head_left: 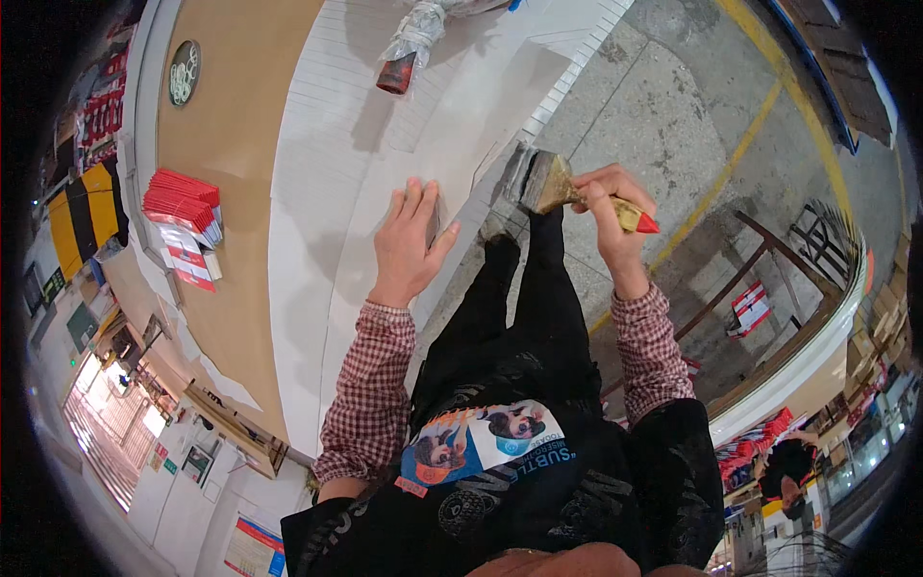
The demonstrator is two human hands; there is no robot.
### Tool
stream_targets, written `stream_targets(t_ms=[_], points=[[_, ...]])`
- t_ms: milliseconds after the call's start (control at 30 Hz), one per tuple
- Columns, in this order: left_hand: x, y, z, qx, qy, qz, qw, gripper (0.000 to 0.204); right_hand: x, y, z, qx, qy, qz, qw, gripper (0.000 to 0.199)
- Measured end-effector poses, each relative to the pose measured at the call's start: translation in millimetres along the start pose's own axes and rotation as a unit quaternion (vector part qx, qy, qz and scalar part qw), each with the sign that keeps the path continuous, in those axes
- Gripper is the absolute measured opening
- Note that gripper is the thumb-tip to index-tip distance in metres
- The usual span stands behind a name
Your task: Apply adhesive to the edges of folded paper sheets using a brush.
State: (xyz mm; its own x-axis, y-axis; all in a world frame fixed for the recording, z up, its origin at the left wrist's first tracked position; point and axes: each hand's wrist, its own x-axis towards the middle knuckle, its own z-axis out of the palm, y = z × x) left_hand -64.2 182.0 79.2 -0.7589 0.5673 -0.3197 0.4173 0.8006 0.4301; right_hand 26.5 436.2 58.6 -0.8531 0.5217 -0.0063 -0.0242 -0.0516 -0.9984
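The brush [552, 184] sat in the right hand [617, 231], bristles [520, 175] toward the white sheet [322, 183].
Its long axis slanted crosswise, bristle end leftward; the right grip was closed round the handle [632, 217], while the left hand [409, 245] lay flat on the sheet, left of the bristles.

A long brown tabletop [237, 106] bears broad white sheets [312, 202] along the person's side, some with fine parallel lines at their edges. On the bare brown part lie a fanned red-and-white stack [183, 202] and, farther up, a dark round piece [184, 73] with pale rings on it.
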Motion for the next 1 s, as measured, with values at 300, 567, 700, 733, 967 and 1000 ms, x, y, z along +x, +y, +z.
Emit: stream_targets(t_ms=[300, 567, 700, 733, 967, 1000], points=[[1.0, 1.1, 5.7, 0.022, 0.009, 0.008, 1.000, 0.058, -5.6, 13.9, 7.6, -0.091, 0.059, -0.064, 0.992, 0.014], [-4.7, 10.1, 51.4, 0.126, 0.119, 0.002, 0.985, 0.073, -51.2, -9.6, 0.5, -0.065, 0.094, -0.063, 0.991, 0.015], [-16.6, 14.6, 73.1, 0.150, 0.175, -0.048, 0.972, 0.089, -59.6, 4.8, -3.8, -0.074, 0.081, -0.074, 0.991, 0.015], [-24.4, 16.5, 74.7, 0.146, 0.177, -0.077, 0.970, 0.092, -59.7, 6.6, -4.0, -0.075, 0.082, -0.078, 0.991, 0.015], [-56.7, -21.0, 49.0, 0.152, 0.077, -0.022, 0.985, 0.088, -56.0, 12.1, 7.6, -0.085, 0.076, -0.104, 0.988, 0.013], [-57.0, -23.8, 39.8, 0.118, 0.057, -0.010, 0.991, 0.083, -54.3, 13.2, 8.3, -0.090, 0.073, -0.116, 0.987, 0.013]])
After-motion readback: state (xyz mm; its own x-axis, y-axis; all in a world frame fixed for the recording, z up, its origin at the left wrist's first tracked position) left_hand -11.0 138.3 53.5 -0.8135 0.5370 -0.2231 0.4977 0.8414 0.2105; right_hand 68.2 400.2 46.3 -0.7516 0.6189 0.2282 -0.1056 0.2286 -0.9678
